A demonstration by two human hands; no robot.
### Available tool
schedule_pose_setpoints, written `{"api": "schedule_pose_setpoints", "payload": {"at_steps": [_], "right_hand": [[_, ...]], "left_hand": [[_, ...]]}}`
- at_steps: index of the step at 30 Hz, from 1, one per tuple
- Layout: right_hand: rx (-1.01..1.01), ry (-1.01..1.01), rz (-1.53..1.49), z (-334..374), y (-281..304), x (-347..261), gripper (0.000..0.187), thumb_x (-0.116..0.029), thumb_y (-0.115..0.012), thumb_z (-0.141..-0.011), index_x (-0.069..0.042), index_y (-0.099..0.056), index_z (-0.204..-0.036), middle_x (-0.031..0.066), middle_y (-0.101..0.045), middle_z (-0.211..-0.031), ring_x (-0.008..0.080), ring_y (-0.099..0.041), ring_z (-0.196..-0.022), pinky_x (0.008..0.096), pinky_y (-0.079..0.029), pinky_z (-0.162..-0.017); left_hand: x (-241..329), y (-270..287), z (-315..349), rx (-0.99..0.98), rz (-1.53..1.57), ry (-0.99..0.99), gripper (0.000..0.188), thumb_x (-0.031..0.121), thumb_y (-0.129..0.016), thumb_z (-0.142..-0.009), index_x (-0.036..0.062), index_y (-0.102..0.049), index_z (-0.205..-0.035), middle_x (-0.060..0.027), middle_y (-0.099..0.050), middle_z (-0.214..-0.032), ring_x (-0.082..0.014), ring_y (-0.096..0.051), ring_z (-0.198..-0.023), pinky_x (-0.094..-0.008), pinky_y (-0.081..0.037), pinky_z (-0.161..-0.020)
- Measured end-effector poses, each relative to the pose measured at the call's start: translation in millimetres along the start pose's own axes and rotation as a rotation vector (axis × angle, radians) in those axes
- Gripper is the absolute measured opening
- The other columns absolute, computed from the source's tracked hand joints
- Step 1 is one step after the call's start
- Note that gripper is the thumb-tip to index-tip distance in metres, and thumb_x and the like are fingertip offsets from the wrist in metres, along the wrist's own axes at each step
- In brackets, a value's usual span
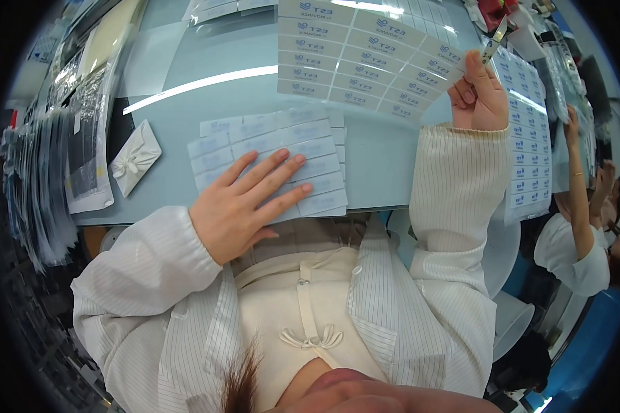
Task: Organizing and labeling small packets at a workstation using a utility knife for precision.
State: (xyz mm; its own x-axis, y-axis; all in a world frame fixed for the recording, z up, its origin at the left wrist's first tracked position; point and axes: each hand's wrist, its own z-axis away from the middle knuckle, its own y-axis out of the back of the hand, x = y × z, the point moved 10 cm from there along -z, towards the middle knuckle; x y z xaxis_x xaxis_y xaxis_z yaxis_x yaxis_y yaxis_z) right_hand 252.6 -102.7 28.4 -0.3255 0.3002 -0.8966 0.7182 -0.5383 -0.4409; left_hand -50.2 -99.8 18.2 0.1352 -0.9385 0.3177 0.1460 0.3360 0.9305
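My left hand (244, 206) lies flat, fingers spread, on a loose stack of pale label sheets (324, 148) near the table's front edge. Pinched at its right corner by my right hand (480, 96), a translucent sheet of labels (365, 62) is raised above the far part of the table. Its blue print reads mirrored, in rows over three columns. Just beyond my right fingertips is a slim metal tool (494, 43); I cannot tell whether my hand touches it.
A folded white packet (136, 158) lies left of the stack. Many clear plastic sheets (41, 186) hang at the left edge. More blue-printed label sheets (528, 158) lie along the right side. Farther right, another person's arm (577, 186) reaches up.
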Motion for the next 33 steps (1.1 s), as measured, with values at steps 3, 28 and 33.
{"api": "schedule_pose_setpoints", "payload": {"at_steps": [3,28,33], "right_hand": [[-0.029,-0.014,-0.014,2.8,-9.1,2.0,0.022,-0.022,-0.076,-0.084,-0.005,-0.062,-0.082,-0.0033,-0.052,-0.065,0.0059,-0.033,-0.053,0.0210,-0.028,-0.051],[-0.259,-0.579,0.082,84.1,-141.9,74.4,0.020,-0.021,-0.068,-0.090,-0.003,-0.059,-0.093,-0.0048,-0.047,-0.059,0.0029,-0.032,-0.045,0.0211,-0.025,-0.044],[-0.073,-0.641,0.440,90.6,-82.7,106.2,0.017,-0.021,-0.061,-0.094,-0.006,-0.054,-0.091,-0.0043,-0.045,-0.055,0.0037,-0.032,-0.042,0.0201,-0.026,-0.041]], "left_hand": [[-7.0,-5.1,2.3,0.010,-0.057,-0.065,0.090,0.027,-0.080,-0.066,0.0166,-0.036,-0.144,-0.0133,-0.027,-0.154,-0.0307,-0.024,-0.143,-0.0492,-0.021,-0.116],[-147.6,47.6,159.4,1.059,0.965,0.619,0.042,0.034,-0.036,-0.102,0.0036,-0.058,-0.122,-0.0090,-0.062,-0.109,-0.0175,-0.054,-0.101,-0.0316,-0.041,-0.091],[-85.7,56.8,117.3,0.677,0.390,0.348,0.066,0.036,-0.068,-0.084,0.0041,-0.044,-0.136,-0.0196,-0.046,-0.133,-0.0326,-0.045,-0.122,-0.0416,-0.034,-0.104]]}}
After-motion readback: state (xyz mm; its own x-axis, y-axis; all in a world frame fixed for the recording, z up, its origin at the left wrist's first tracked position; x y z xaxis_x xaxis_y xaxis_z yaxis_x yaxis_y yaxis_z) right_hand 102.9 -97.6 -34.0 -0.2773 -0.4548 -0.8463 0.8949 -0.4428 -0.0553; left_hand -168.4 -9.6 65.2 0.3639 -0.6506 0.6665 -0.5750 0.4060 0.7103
